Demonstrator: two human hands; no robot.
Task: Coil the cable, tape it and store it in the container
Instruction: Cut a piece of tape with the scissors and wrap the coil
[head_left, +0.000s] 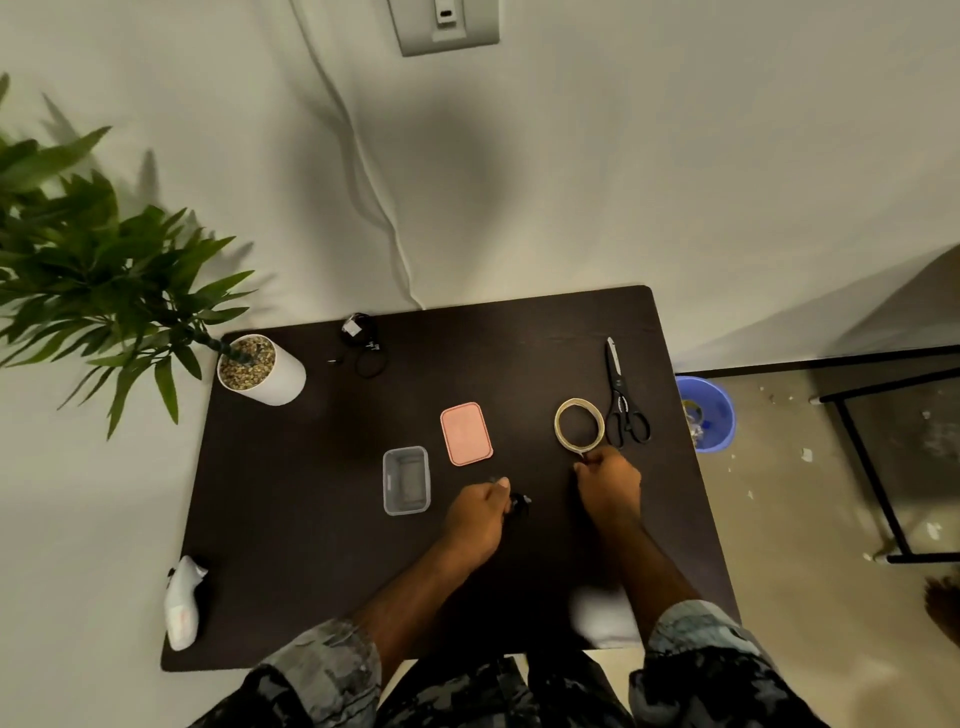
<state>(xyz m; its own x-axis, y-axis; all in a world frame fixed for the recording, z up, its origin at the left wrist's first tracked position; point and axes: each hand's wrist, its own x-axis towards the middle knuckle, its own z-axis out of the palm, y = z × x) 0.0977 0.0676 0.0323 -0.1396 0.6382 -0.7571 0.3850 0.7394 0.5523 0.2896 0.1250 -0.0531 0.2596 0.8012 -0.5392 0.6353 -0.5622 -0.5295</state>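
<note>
Against a pale wall stands the dark table (311, 519), and everything of the task lies on its top. At its far left corner a potted plant (104, 270) leans out of a white pot (270, 376) filled with pebbles. Beyond the right edge, on the floor, sits a blue bin (714, 415).

Both forearms reach in from the near edge, in rolled patterned sleeves. The left hand (480, 525) is closed in a loose fist on the table, its fingers curled around a small dark bundle that appears to be the coiled cable (519, 505), of which only a bit shows past the thumb. The right hand (610, 480) is closed too, its fingers pinched at the near rim of the tape roll (579, 423); whether they grip the loose end of the tape or the rim itself cannot be told.

A white object (182, 605) lies at the near left edge of the table. Black scissors (623, 400) lie just right of the tape roll, blades pointing away. The clear container (406, 480) stands open just left of the left hand, and its pink lid (466, 434) lies flat beside it, between container and tape. Near the far edge, another black cable (363, 343) lies loosely bunched, well apart from the hands.
</note>
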